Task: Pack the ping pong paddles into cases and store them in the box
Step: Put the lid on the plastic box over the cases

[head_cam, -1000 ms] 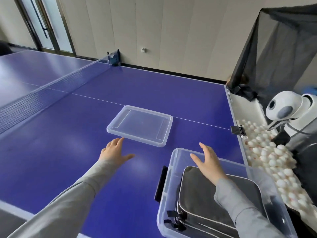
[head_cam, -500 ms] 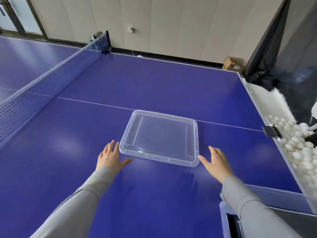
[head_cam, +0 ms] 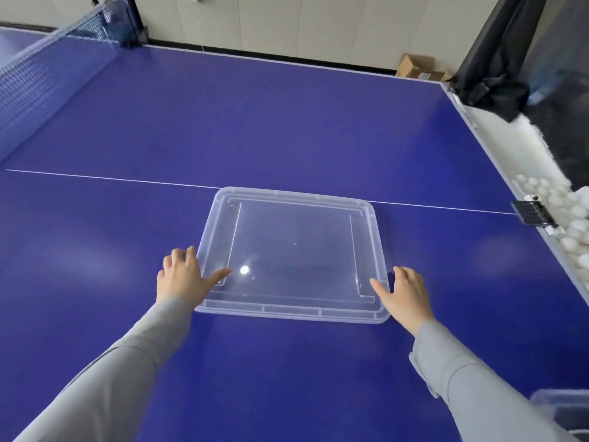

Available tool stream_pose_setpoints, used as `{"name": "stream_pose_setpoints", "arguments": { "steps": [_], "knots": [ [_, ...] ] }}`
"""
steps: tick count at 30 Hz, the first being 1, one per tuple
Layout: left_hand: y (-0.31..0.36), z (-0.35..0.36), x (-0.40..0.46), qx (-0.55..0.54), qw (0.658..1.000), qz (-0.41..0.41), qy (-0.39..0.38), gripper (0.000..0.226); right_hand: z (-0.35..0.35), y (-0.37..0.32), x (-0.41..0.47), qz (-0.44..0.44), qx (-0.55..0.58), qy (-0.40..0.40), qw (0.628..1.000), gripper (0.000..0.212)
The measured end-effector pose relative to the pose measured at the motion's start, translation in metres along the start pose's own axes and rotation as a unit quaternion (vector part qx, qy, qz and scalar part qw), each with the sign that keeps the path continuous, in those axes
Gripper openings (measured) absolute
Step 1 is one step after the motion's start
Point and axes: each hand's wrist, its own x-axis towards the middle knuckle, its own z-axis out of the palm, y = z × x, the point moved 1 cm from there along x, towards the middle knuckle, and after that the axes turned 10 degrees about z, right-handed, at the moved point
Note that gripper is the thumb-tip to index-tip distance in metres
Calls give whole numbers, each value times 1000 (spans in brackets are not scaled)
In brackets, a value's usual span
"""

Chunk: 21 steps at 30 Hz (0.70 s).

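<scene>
A clear plastic lid [head_cam: 293, 253] lies flat on the blue table tennis table [head_cam: 287, 122], just this side of the white centre line. My left hand [head_cam: 185, 275] is at the lid's near left corner, thumb laid over the rim and fingers along the outer edge. My right hand [head_cam: 404, 291] is at the near right corner, thumb on the rim, fingers outside it. Only a corner of the clear storage box [head_cam: 561, 406] shows at the bottom right; the paddle cases inside are out of view.
The net [head_cam: 47, 68] runs along the far left. A white trough of ping pong balls [head_cam: 570, 218] lines the table's right edge, with black netting [head_cam: 497, 59] above. Cardboard boxes [head_cam: 417, 70] sit on the floor beyond the table.
Both hands moved forward from over the box and table onto the lid's near corners. The view swung away from the box, which has slid almost out of frame.
</scene>
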Motion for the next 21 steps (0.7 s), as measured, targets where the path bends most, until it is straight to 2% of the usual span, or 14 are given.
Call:
{"name": "stream_pose_setpoints", "arguments": {
  "steps": [5, 10, 18, 21],
  "knots": [
    [0, 12, 5, -49, 998, -12, 28, 77, 21, -1, 5, -9, 15, 53, 998, 61],
    [3, 14, 4, -127, 991, -26, 30, 73, 30, -8, 2, 2, 77, 52, 996, 59],
    [9, -3, -1, -262, 964, -42, 19, 84, 10, -14, -1, 12, 226, 25, 974, 56],
    [13, -16, -4, -275, 960, -47, 21, 88, -5, -18, -4, 15, 258, 20, 966, 58]
  ]
}}
